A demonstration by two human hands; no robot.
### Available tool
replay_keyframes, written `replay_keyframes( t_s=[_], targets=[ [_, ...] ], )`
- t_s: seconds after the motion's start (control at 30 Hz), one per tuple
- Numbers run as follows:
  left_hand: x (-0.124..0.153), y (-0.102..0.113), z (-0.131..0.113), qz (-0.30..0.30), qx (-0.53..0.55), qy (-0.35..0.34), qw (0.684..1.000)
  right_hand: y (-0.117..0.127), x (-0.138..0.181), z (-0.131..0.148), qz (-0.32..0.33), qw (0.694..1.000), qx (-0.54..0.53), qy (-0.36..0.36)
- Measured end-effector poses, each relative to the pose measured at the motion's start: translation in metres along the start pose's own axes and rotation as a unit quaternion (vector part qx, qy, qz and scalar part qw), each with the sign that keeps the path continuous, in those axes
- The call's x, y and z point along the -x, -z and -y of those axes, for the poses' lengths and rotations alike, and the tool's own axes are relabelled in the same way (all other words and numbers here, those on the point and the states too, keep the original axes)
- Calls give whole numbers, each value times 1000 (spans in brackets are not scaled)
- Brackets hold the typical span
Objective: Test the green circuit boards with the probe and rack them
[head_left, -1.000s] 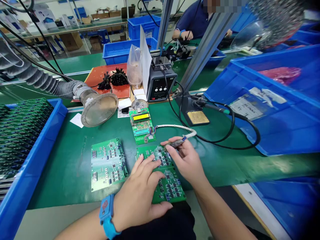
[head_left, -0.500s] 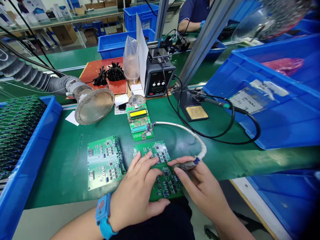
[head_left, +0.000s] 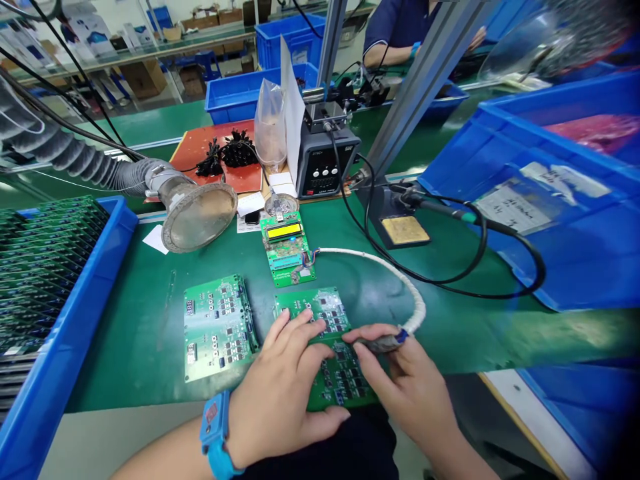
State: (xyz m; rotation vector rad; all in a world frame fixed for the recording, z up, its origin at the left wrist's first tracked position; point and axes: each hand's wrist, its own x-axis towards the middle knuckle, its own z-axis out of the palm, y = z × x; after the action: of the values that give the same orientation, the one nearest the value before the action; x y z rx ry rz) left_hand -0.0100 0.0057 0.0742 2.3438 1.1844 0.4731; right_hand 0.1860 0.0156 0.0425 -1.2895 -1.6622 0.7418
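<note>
My left hand [head_left: 283, 390] rests with spread fingers on a green circuit board [head_left: 325, 305], its thumb along the near edge. A blue wrist strap is on that arm. My right hand [head_left: 413, 380] pinches a grey taped probe [head_left: 383, 344], whose tip is at the middle of the board; the exact contact is hidden by the fingers. From the probe a white sleeved cable [head_left: 400, 270] curves back to a small green programmer board [head_left: 273, 257] with a lit yellow display. Left of my hand lies a stack of similar circuit boards [head_left: 220, 327].
A blue bin [head_left: 113, 247] of upright boards stands at left, near a fume extraction hood [head_left: 200, 217]. Behind are a soldering station [head_left: 327, 163] and an iron stand [head_left: 405, 230] with a looping black cord. A large blue bin [head_left: 565, 200] stands right. Another person [head_left: 395, 33] sits across.
The camera view has turned slightly left, so the scene sits a little further right. Both hands keep nearly the same positions on the board and probe.
</note>
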Motion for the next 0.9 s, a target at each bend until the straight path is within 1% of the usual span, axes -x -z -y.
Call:
replay_keyframes(
  t_s=[0.1, 0.2, 0.33, 0.57, 0.77, 0.9],
  targets=[
    [0, 0, 1, 0, -1, 0, 1000, -1, 1, -2, -3, 1000, -24, -7],
    [-1, 2, 1, 8, -5, -3, 1000, 1, 1, -2, 17, 999, -47, -20],
    [-4, 9, 1, 31, -24, -6, 999, 5, 2, 0, 33, 997, -67, -26],
    [-14, 21, -2, 86, -78, 30, 993, 4, 1, 0, 31, 997, -67, -35],
    [-20, 23, 3, 71, -82, 11, 994, 4, 0, 3, 23, 997, -59, -42],
    [-22, 23, 3, 73, -92, 18, 993, 3, 0, 3, 26, 998, -49, -39]
  ],
)
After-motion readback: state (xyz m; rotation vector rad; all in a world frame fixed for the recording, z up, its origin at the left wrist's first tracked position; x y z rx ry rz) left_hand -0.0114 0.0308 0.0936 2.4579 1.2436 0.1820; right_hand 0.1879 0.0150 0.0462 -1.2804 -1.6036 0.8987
